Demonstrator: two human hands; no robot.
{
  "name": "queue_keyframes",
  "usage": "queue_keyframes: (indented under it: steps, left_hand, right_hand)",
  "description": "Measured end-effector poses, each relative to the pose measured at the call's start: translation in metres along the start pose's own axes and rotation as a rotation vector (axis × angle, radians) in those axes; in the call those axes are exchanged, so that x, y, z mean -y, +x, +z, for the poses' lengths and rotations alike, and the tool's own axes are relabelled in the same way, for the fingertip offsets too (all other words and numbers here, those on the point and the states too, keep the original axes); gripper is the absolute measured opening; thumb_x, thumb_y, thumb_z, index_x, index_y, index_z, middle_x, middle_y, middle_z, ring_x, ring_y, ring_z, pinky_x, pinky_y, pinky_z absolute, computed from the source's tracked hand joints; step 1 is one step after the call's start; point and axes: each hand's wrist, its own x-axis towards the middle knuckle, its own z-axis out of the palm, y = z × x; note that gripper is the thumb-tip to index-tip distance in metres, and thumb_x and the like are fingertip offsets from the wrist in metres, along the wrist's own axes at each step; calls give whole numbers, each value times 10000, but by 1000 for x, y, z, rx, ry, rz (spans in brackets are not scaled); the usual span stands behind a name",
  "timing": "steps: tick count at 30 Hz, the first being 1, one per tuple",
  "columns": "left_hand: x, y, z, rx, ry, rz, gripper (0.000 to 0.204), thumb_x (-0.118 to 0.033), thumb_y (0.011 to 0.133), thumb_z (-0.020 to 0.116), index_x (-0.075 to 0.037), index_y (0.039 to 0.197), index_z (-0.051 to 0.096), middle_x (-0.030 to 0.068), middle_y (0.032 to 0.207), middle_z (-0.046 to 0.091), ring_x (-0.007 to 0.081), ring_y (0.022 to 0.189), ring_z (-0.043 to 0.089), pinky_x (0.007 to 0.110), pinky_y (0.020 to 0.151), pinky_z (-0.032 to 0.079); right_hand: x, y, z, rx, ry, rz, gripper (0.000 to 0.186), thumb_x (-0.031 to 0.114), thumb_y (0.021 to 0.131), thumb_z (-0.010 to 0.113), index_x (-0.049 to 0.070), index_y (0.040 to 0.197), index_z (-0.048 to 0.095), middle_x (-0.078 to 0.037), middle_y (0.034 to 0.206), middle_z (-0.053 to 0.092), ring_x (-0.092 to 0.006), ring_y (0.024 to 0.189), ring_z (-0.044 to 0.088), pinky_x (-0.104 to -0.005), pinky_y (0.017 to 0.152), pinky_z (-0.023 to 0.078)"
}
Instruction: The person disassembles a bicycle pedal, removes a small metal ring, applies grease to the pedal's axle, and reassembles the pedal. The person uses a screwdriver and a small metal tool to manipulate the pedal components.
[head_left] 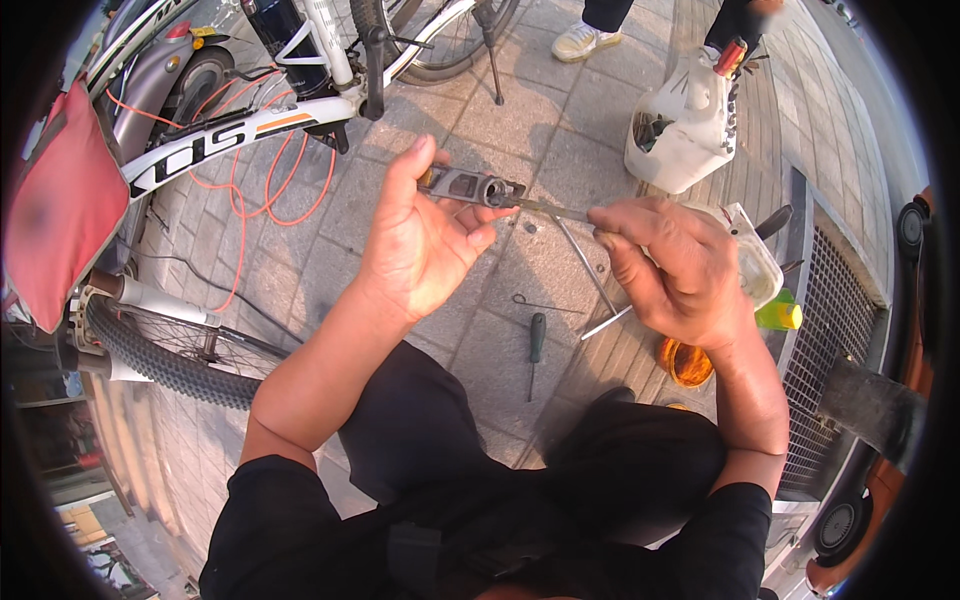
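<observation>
Head view: black-lettered white bicycle frame (pixel 240 131), metal part (pixel 480 188) in left fingers (pixel 480 238).

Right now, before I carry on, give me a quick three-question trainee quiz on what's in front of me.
1. What does the right hand hold? (a) a hammer (b) a thin, flat tool (c) a rag
2. True or false: the green-handled screwdriver lies on the paving.
3. Fill in: the cut-open container standing beyond the right hand is coloured ____.

Key: 1. b; 2. true; 3. white.
</observation>
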Motion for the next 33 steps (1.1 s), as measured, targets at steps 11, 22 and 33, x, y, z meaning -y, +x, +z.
queue_keyframes:
  steps: [11, 22, 33]
  left_hand:
    - [2, 1, -7, 70, 37, 250, 224, -314, 1038, 723, -167, 1206, 713, 187, 1356, 703, 426, 1288, 670, 368, 825, 595]
    - [11, -5, 5, 36, 290, 561, 603, -171, 960, 808, -233, 1447, 459, 92, 1475, 600, 337, 1288, 663, 486, 1015, 575]
    - [4, -2, 2, 38, 294, 530, 473, -338, 986, 792, -156, 1358, 563, 182, 1373, 658, 390, 1274, 656, 364, 701, 543]
  right_hand:
    - [18, -5, 11, -48, 524, 527, 137, 63, 1019, 726, -22, 1125, 738, -62, 830, 757, -101, 735, 726, -287, 648, 583]
    - [30, 8, 11, -133, 1133, 879, 190, 111, 1067, 681, -72, 1115, 692, -115, 859, 755, -184, 705, 748, -322, 650, 632]
    - [12, 7, 8, -236, 1117, 949, 197, 156, 1085, 651, -40, 1097, 673, -116, 830, 737, -212, 652, 742, -321, 605, 625]
